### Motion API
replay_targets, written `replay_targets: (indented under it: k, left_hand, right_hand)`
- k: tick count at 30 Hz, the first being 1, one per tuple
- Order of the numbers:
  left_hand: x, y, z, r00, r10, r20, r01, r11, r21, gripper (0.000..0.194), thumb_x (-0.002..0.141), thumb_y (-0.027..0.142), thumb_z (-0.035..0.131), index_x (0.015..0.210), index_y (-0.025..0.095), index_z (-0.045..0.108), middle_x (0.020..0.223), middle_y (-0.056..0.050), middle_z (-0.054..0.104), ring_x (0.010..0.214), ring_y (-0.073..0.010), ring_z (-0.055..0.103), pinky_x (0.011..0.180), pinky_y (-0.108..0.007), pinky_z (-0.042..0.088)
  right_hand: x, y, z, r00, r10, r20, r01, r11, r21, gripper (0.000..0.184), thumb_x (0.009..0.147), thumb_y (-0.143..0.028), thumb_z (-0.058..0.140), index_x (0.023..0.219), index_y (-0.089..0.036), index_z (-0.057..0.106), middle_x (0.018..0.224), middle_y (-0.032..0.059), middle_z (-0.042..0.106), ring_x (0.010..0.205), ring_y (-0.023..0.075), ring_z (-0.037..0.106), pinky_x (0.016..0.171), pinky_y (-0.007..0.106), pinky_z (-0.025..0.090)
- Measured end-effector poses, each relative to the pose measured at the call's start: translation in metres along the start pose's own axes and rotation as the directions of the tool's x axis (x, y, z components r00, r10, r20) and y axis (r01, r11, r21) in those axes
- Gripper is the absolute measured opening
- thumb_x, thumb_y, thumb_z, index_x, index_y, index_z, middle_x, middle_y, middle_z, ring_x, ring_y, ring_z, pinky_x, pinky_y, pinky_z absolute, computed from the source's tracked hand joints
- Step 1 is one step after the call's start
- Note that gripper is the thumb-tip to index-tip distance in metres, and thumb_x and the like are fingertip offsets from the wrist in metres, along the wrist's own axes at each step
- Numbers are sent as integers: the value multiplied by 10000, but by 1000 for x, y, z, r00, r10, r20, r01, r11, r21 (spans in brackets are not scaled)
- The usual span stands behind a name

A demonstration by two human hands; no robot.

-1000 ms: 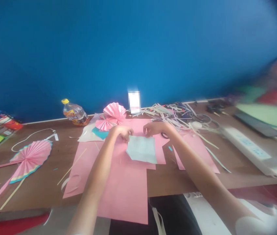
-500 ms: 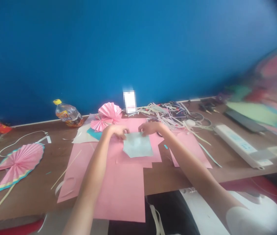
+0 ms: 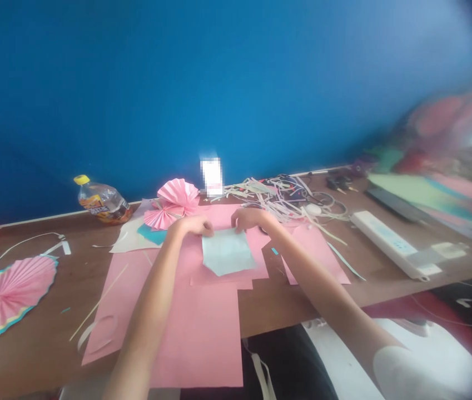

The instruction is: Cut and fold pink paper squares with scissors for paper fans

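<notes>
A small pale blue-grey sheet of paper [image 3: 228, 254] with angled lower corners lies over stacked pink paper sheets [image 3: 202, 333]. At its upper left corner, my left hand [image 3: 196, 225] has its fingers curled and pressed together on the edge. My right hand [image 3: 247, 218] pinches the top edge near the upper right corner. The fingertips are partly hidden by the hands. Just beyond my left hand rests a folded pink paper fan [image 3: 178, 194], with a teal paper piece [image 3: 152, 234] and a white sheet [image 3: 126, 236] below it.
A bottle [image 3: 104, 203] leans at the back left, above a larger pleated pink fan [image 3: 14, 289]. Tangled paper strips [image 3: 277, 197] lie at the back. A white power strip [image 3: 394, 241] sits to the right, near stacked coloured papers [image 3: 419, 194]. A bright blurred-out screen [image 3: 212, 176] stands by the wall.
The view has shifted, so everything sits a little further left. Both hands stay at the top edge of the pale paper, which shows slightly more of its surface.
</notes>
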State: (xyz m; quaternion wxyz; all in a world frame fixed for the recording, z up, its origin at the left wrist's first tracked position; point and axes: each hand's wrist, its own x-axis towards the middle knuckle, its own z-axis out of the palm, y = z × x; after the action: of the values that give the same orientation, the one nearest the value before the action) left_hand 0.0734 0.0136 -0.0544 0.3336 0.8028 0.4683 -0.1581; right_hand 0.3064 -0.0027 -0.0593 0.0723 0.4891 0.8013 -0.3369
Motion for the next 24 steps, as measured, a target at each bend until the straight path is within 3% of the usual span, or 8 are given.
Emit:
replay_targets:
  k: [4,12,18,24]
  left_hand:
    - [-3,6,1,999,-27,-21,28,1000,13,415,663,347,666,1051,210,612,875,-18,659,662,-126,576,562,-194,391]
    - [6,6,6,995,-99,14,99,995,-9,401,660,326,664,1026,221,538,737,-1,649,617,-157,628,527,-212,429]
    - [12,2,14,987,-152,59,159,978,-137,509,619,314,716,1055,223,469,780,4,638,573,-145,634,553,-234,490]
    - [18,3,19,979,-180,93,192,970,-149,547,616,290,735,1064,211,432,761,4,611,564,-156,633,543,-255,510]
  right_hand:
    - [-6,-5,-4,999,51,-8,-51,999,0,433,684,-215,665,1109,-135,641,726,74,686,714,203,650,539,234,438]
    - [-15,-14,-5,995,66,77,-68,997,35,434,674,-201,698,1094,-110,634,706,52,683,710,186,646,574,228,462]
    - [-6,-14,3,990,80,119,-80,997,-4,341,646,-201,703,974,-124,650,715,45,679,690,175,635,562,228,456]
    - [1,-17,6,989,92,115,-82,993,-86,206,634,-193,682,830,-133,657,686,50,651,640,178,607,528,248,423]
